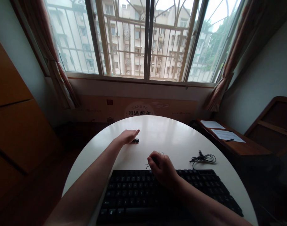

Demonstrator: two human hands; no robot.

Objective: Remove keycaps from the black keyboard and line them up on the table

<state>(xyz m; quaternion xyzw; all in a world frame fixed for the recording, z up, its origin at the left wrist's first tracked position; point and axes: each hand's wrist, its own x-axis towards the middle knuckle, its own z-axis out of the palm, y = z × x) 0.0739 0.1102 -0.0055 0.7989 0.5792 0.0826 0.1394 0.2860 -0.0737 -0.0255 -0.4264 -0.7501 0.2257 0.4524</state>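
Keyboard [131, 192], one, black, lying flat on the near part of a round white table [171, 131], keys up; its middle and right part are partly covered by the right forearm. Left hand [128, 136], bare, beyond the keyboard's far edge toward its left end, palm down, fingers together and stretched out; whether they grip anything, cannot tell. Black pieces [136, 141], small, just under and beside that hand's fingers, well apart from the keyboard; exact kind unclear. Right hand [163, 166], bare, over the keyboard's far edge near its middle, fingers curled in toward the palm, thumb alongside; what they pinch, if anything, is hidden. Wire [162, 154], thin and bent, showing at that hand's knuckles, beyond the keyboard; held or lying behind, cannot tell. Dark bits [147, 166], slender, on the table just beyond the keyboard, beside the right hand. Cable [204, 158], black, loosely coiled beyond the keyboard's right part, one strand running down to its far edge. Papers [226, 135] and a dark pen [229, 140], on a brown surface well to the keyboard's right. Window [146, 47], barred outside, far beyond the keyboard.
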